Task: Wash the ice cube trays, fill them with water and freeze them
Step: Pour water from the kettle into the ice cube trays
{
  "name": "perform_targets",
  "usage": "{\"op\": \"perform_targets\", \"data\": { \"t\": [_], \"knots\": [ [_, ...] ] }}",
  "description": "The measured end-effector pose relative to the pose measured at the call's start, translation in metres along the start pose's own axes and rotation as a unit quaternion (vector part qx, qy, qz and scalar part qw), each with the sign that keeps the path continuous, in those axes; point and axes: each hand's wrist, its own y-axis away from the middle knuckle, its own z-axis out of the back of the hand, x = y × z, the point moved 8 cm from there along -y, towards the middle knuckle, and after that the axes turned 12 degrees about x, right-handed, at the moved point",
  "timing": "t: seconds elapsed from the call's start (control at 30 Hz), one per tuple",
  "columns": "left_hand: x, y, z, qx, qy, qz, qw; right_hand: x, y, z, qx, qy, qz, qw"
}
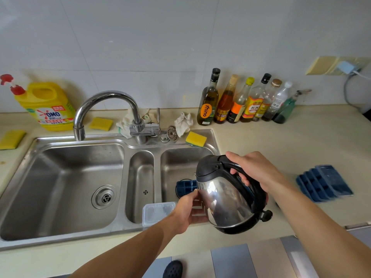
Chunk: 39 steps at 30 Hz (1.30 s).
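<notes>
While you are tipping the kettle (pixel 224 199) over the right basin of the sink (pixel 125 177), right hand (pixel 259 171) wrapping its handle, left hand (pixel 186 211) propping its side with flat fingers, you should be keeping the spout low above the blue tray (pixel 185 187) lying there.

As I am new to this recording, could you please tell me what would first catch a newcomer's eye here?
The tilted steel kettle in the middle: the right hand grips its black handle, the left hand touches its side, above the sink's right basin, where a blue ice cube tray lies. Next, the stack of blue trays on the counter to the right, and the yellow detergent jug back left.
</notes>
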Motion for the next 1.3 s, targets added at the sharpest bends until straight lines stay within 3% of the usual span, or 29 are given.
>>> {"op": "perform_targets", "data": {
  "t": [1.3],
  "knots": [
    [-0.004,-0.012,-0.032,0.027,0.001,0.016,1.000,-0.011,0.004,0.034,-0.023,0.002,-0.017,1.000]
  ]
}}
